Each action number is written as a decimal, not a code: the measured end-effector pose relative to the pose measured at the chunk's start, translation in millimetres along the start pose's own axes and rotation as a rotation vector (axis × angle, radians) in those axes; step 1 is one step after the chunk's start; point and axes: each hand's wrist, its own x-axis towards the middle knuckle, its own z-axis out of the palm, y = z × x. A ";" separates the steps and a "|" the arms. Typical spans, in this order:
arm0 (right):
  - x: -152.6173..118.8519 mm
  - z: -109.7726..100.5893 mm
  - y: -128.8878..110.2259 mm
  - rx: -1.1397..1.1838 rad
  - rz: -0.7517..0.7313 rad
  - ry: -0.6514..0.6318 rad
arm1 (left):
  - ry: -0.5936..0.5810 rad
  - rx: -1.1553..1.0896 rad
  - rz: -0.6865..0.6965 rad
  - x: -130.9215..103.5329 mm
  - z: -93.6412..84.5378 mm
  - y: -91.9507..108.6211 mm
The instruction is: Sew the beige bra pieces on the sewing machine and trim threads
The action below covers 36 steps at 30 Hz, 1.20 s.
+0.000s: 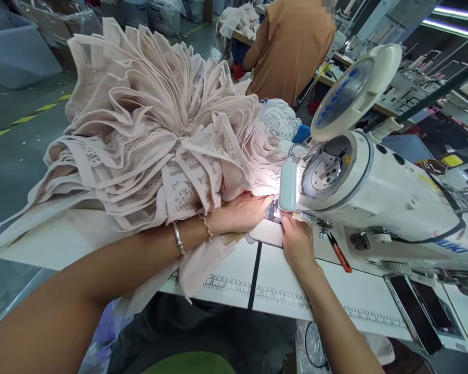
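Pink fabric (187,127) lies beyond the left grip (245,212)

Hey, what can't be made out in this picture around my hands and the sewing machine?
Needle: head view, apparently behind the pale green box on the sewing machine.
Whether the left hand or right hand pinches anything: head view, too small, with glare.
White table beneath the fabric heap: head view, covered by cloth.
Co-worker's hands: head view, blocked by the co-worker's body.
Machine's far end: head view, cut off by the right edge.

The sewing machine (405,176) runs past the right edge and partly hides the fingers (287,223) of the right hand (298,244).
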 end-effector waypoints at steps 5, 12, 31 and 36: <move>-4.2 7.2 1.7 0.002 0.061 0.010 | 0.013 0.042 -0.010 -0.5 0.1 2.6; -10.5 10.9 4.8 0.142 0.127 -0.089 | 0.047 0.050 -0.037 0.5 1.3 4.7; -6.9 3.7 -3.8 0.042 0.126 -0.207 | 0.059 0.183 -0.036 -0.7 -0.5 10.2; -5.0 3.2 -5.7 0.049 0.140 -0.215 | 0.046 0.160 -0.060 0.3 -2.2 13.0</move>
